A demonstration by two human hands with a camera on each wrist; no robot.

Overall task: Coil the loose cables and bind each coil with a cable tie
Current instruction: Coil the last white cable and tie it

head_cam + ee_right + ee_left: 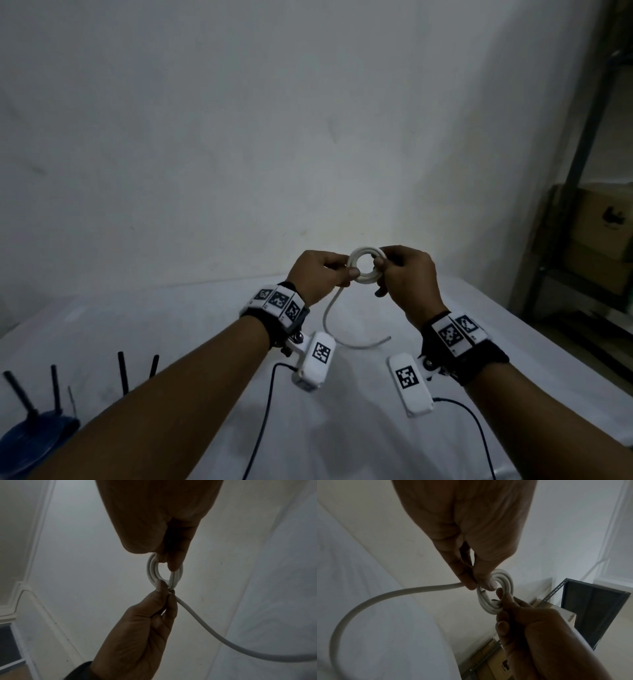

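White cable (pixel 365 264): wound into a small tight coil of a few turns, held up in the air above the far part of the white table (pixel 178 329), w/ pale wall (pixel 308 120) behind. Left hand (pixel 317 275) pinches the coil's left side btwn thumb and fingers, right where the loose tail leaves it. Right hand (pixel 407 277) pinches the opposite side, one fingertip hooked thru the coil's hole. Tail (pixel 329 317) hangs from the left-hand pinch, curves down and to the right, its free end lying on the table approx. midway btwn the two wrists.

Table's far edge meets the wall just below the hands; its right edge slants past the right forearm. Beyond that edge: metal shelving (pixel 582 171) w/ cardboard boxes (pixel 606 222). Near-left corner: blue router (pixel 37 435) w/ black antennas upright, well apart from the coil. Bare tabletop lies btwn router and hands.
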